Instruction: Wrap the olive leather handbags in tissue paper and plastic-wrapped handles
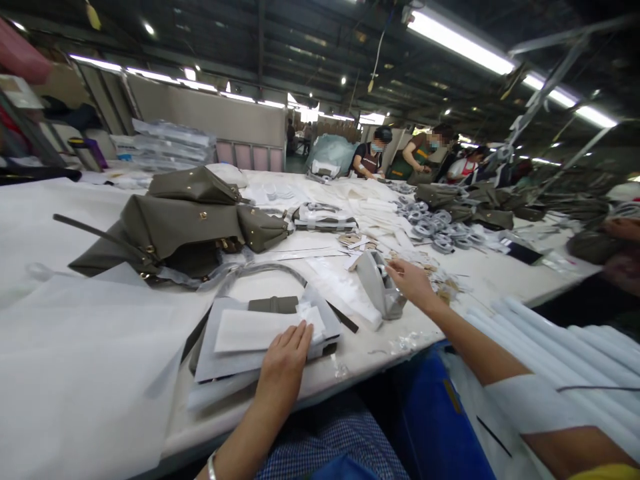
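Flat on a white sheet of paper (250, 331), my left hand (286, 353) presses with its fingers stretched out. Under that sheet lies a flat handbag (273, 305) with grey-green parts, wrapped in white paper, its covered handle (270, 268) arching away from me. My right hand (414, 283) is at a grey tape dispenser (371, 283), thumb and fingertips pinched together by its top. Whatever sits between those fingertips is too small to make out. Olive handbags (185, 223) with gold-coloured fittings are heaped beyond my left hand.
White tissue sheets (85, 360) cover the table's left side. Wrapped handles (435, 227) and more olive bags (493, 200) lie farther right. White foam rolls (555, 353) and a blue bin (435, 413) stand by my right arm. Co-workers (373, 157) work across the table.
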`<state>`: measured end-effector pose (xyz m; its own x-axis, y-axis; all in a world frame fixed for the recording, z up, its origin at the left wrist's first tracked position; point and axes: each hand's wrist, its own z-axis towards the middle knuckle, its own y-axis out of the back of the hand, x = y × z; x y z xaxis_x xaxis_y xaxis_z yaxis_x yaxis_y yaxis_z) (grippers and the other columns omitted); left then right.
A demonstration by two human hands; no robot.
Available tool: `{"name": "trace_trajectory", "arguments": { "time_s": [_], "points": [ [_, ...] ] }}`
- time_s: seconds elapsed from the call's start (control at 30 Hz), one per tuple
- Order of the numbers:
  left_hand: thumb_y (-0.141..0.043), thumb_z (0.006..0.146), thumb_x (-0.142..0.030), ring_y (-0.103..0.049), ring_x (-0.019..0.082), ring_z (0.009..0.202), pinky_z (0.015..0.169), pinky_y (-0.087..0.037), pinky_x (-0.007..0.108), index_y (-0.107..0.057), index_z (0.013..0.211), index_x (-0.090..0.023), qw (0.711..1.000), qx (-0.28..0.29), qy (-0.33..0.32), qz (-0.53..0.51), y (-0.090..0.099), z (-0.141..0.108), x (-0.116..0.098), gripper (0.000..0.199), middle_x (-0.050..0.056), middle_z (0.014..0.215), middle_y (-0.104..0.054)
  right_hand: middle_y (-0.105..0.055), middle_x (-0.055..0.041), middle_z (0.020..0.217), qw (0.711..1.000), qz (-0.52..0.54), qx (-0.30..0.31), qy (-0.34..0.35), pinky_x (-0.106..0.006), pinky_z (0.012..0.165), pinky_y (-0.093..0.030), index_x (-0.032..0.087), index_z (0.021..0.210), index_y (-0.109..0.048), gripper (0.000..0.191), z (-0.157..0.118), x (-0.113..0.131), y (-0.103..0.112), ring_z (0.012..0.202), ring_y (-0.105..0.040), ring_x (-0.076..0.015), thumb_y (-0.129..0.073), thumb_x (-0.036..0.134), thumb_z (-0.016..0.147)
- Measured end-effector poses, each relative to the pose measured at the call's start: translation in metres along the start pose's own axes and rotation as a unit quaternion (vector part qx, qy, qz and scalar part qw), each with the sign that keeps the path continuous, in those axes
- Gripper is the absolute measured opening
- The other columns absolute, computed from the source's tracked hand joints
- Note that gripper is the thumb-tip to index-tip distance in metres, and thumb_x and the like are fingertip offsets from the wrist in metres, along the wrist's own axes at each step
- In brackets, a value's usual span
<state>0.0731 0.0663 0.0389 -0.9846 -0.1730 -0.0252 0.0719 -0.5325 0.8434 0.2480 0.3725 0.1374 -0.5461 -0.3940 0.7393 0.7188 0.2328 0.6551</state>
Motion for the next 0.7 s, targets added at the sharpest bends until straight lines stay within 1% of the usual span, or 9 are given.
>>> {"name": "trace_trajectory", "arguments": {
  "time_s": [0.03, 0.07, 0.13, 0.23, 0.33, 0.43, 0.53, 0.6, 0.7],
  "points": [
    [-0.048, 0.087, 0.0, -0.062, 0.025, 0.116, 0.094, -0.053, 0.038, -0.058, 0.132, -0.015, 1.0, -0.001, -0.001, 0.002, 0.0, 0.0, 0.0, 0.049, 0.008, 0.135, -0.062, -0.074, -0.0123, 0.09, 0.998, 0.01, 0.019, -0.051, -0.037, 0.083, -0.054, 0.016, 0.083, -0.07, 0.016, 0.006, -0.008, 0.011, 0.088, -0.069, -0.0252, -0.067, 0.031, 0.084],
    [-0.048, 0.087, 0.0, -0.062, 0.025, 0.116, 0.094, -0.053, 0.038, -0.059, 0.132, -0.015, 1.0, -0.002, -0.001, 0.003, -0.001, 0.0, 0.0, 0.049, 0.009, 0.135, -0.062, -0.074, -0.0135, 0.082, 0.995, 0.019, 0.042, -0.086, -0.037, 0.077, -0.056, 0.015, 0.075, -0.069, 0.021, 0.011, -0.014, 0.018, 0.081, -0.07, -0.0256, -0.067, 0.033, 0.085],
    [-0.047, 0.088, 0.0, -0.062, 0.025, 0.115, 0.095, -0.053, 0.039, -0.059, 0.132, -0.015, 1.0, -0.004, -0.002, 0.007, -0.002, 0.0, 0.0, 0.048, 0.009, 0.136, -0.062, -0.073, -0.015, 0.072, 0.985, 0.045, 0.094, -0.136, -0.035, 0.068, -0.058, 0.014, 0.067, -0.067, 0.029, 0.02, -0.023, 0.023, 0.069, -0.071, -0.0243, -0.066, 0.036, 0.087],
    [-0.049, 0.088, -0.001, -0.061, 0.026, 0.116, 0.096, -0.053, 0.04, -0.058, 0.133, -0.014, 1.0, 0.008, 0.001, 0.004, -0.002, 0.0, 0.0, 0.048, 0.01, 0.137, -0.061, -0.074, -0.0166, 0.075, 0.96, 0.098, 0.168, -0.202, -0.029, 0.064, -0.06, 0.011, 0.071, -0.068, 0.028, 0.03, -0.026, 0.019, 0.068, -0.072, -0.0213, -0.064, 0.031, 0.09],
    [-0.051, 0.089, -0.003, -0.06, 0.025, 0.117, 0.098, -0.052, 0.04, -0.057, 0.135, -0.015, 1.0, 0.026, 0.008, -0.002, -0.002, -0.001, 0.0, 0.048, 0.008, 0.138, -0.06, -0.074, -0.0151, 0.075, 0.935, 0.147, 0.206, -0.25, -0.024, 0.061, -0.06, 0.01, 0.075, -0.067, 0.022, 0.038, -0.024, 0.018, 0.066, -0.072, -0.0173, -0.062, 0.023, 0.092],
    [-0.053, 0.089, -0.004, -0.06, 0.025, 0.118, 0.1, -0.051, 0.041, -0.056, 0.135, -0.016, 1.0, 0.028, 0.012, -0.005, -0.002, -0.001, 0.0, 0.048, 0.007, 0.138, -0.06, -0.073, -0.0113, 0.075, 0.92, 0.198, 0.207, -0.266, -0.021, 0.066, -0.06, 0.011, 0.08, -0.065, 0.018, 0.04, -0.021, 0.024, 0.066, -0.071, -0.0138, -0.059, 0.018, 0.094],
    [-0.053, 0.088, -0.003, -0.059, 0.025, 0.118, 0.101, -0.05, 0.04, -0.056, 0.135, -0.016, 1.0, 0.024, 0.012, -0.009, -0.002, -0.001, 0.0, 0.049, 0.006, 0.138, -0.06, -0.073, -0.0111, 0.079, 0.915, 0.241, 0.191, -0.261, -0.022, 0.072, -0.061, 0.011, 0.084, -0.065, 0.017, 0.031, -0.015, 0.037, 0.071, -0.072, -0.014, -0.059, 0.021, 0.095],
    [-0.052, 0.088, -0.002, -0.059, 0.025, 0.119, 0.101, -0.049, 0.04, -0.056, 0.135, -0.016, 1.0, 0.022, 0.01, -0.014, -0.002, -0.002, 0.0, 0.049, 0.006, 0.138, -0.061, -0.074, -0.0119, 0.083, 0.916, 0.259, 0.174, -0.252, -0.022, 0.074, -0.062, 0.011, 0.086, -0.066, 0.019, 0.019, -0.007, 0.048, 0.074, -0.072, -0.0144, -0.059, 0.026, 0.096],
    [-0.052, 0.088, -0.003, -0.058, 0.025, 0.12, 0.102, -0.048, 0.04, -0.055, 0.136, -0.016, 1.0, 0.019, 0.006, -0.017, -0.002, -0.002, 0.001, 0.05, 0.007, 0.138, -0.06, -0.074, -0.0136, 0.091, 0.924, 0.276, 0.149, -0.22, -0.022, 0.075, -0.062, 0.011, 0.09, -0.068, 0.023, -0.012, 0.003, 0.065, 0.08, -0.072, -0.0156, -0.062, 0.033, 0.095]
  ]
}}
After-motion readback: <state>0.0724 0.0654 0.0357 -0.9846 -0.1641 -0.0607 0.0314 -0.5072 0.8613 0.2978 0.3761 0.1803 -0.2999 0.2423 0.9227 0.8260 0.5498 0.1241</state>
